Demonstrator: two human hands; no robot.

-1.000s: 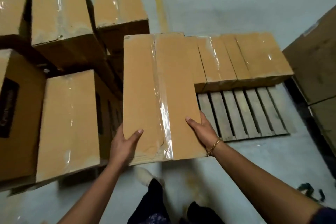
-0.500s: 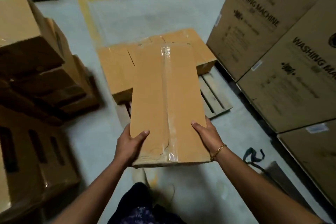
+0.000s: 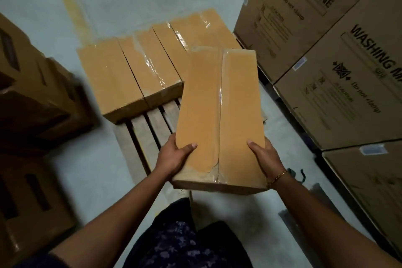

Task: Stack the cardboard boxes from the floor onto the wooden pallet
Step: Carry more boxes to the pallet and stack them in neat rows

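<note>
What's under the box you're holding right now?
The held box, gripped by left hand and right hand, hangs over the wooden pallet; bare slats show at its left. It covers the pallet's right side, so whether that spot is free cannot be seen.

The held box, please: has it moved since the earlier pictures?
Yes: the held box has shifted rightward across the wooden pallet, from its left end to its right end.

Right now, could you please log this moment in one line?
left hand, right hand: grip taped box | box: over pallet | stacked boxes: far end
</note>
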